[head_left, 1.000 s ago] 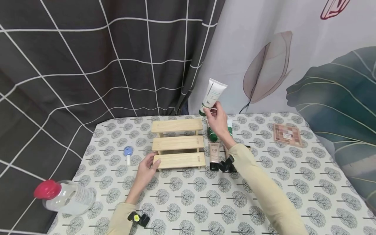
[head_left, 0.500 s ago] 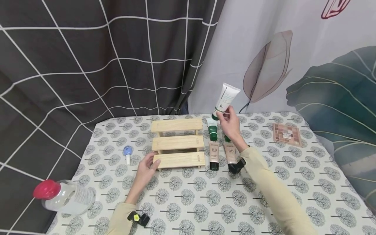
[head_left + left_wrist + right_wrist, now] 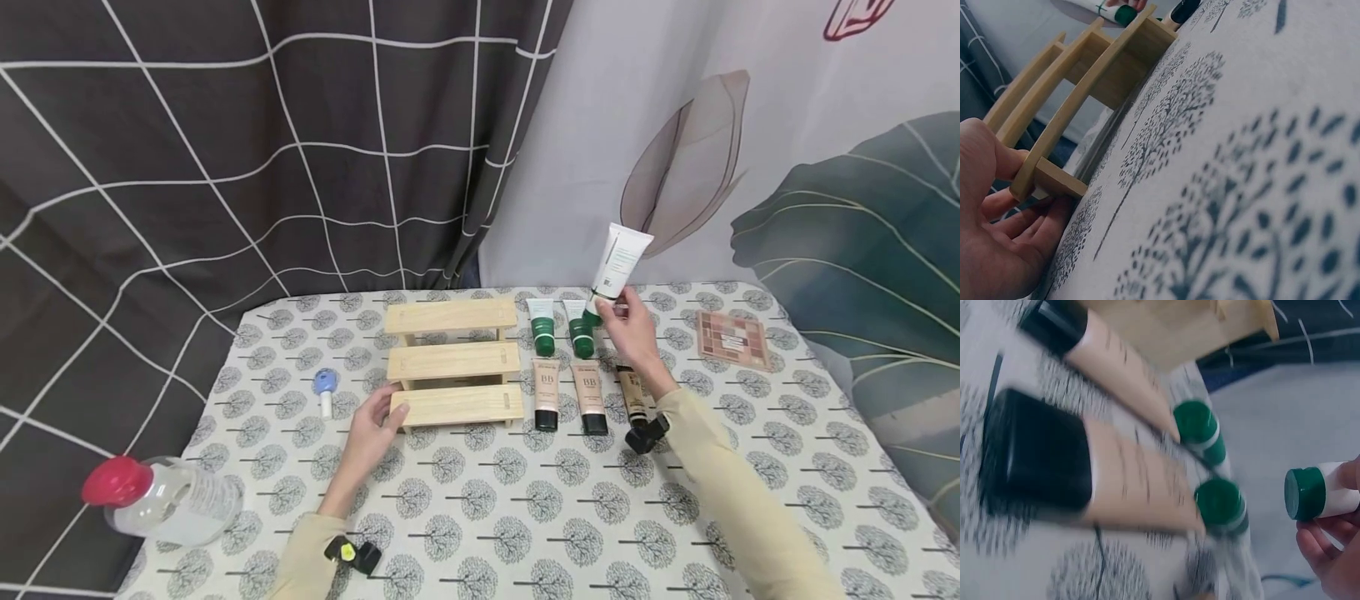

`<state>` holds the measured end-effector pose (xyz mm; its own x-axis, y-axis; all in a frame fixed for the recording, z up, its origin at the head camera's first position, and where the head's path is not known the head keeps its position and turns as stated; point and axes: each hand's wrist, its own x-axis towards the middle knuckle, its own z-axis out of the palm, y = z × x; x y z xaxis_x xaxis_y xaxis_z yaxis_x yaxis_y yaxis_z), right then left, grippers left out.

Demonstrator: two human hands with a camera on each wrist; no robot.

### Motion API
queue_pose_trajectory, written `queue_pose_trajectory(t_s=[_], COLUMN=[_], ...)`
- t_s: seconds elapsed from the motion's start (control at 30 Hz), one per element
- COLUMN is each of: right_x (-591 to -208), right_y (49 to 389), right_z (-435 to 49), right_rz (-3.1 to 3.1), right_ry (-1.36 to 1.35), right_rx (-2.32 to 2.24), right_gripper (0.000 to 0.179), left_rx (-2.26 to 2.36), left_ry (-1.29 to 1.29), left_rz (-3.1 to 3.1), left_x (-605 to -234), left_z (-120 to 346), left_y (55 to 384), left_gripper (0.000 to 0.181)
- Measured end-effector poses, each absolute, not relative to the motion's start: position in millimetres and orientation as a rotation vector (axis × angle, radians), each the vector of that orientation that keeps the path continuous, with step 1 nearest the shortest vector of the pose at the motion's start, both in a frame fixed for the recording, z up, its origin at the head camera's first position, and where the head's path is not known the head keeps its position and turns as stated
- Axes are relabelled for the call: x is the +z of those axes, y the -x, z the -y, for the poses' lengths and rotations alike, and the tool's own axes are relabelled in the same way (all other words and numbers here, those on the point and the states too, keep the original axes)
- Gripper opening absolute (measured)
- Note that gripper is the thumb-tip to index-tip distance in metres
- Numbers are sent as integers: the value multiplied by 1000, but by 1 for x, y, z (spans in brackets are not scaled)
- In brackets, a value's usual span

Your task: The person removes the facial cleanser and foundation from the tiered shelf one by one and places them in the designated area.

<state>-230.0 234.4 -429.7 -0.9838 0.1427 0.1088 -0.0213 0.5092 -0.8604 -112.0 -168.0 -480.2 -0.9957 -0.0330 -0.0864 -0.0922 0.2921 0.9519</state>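
My right hand (image 3: 632, 332) grips a white squeeze tube (image 3: 619, 260) near its green cap, cap end down, raised above the back of the table. Below it lie two green-and-white tubes (image 3: 542, 327), and in front of these two beige BB cream tubes (image 3: 546, 392) with black caps. A slimmer tube with a gold-brown body (image 3: 632, 392) lies by my right wrist. My left hand (image 3: 373, 427) holds the left end of the lowest step of a three-tier wooden display stand (image 3: 453, 362), thumb on top and fingers underneath in the left wrist view.
A makeup palette (image 3: 733, 340) lies at the back right of the table. Left of the stand is a small blue-topped item (image 3: 326, 392) with a white end. A clear bottle with a red cap (image 3: 168, 500) stands at the front left. Curtains hang behind the table.
My right hand has carried the white tube to the right and slightly down, uncovering the tubes on the table. The left hand stays on the stand.
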Motion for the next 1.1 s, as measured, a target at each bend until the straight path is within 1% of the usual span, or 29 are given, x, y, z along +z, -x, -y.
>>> queue_pose_trajectory(t_s=[0.3,0.73,0.97,1.1], right_x=[-443,-459,-458,-458], right_y=[222,223,223,224], right_z=[-265,-278,-282,-288], right_rz=[2687,2779,2873,2930], right_ry=[174,253,306,255], right_rx=[1378,1305,1199,1137], right_gripper=[53,52,48,43], left_rx=[1835,1791,1803,1829], left_ry=[125,136,124,121], left_rz=[-2479,-2502,-2500,-2488], left_x=[-480,-483,-483,-482], left_z=[169,169,170,167], left_y=[113,113,114,113], left_gripper=[46,48,47,46])
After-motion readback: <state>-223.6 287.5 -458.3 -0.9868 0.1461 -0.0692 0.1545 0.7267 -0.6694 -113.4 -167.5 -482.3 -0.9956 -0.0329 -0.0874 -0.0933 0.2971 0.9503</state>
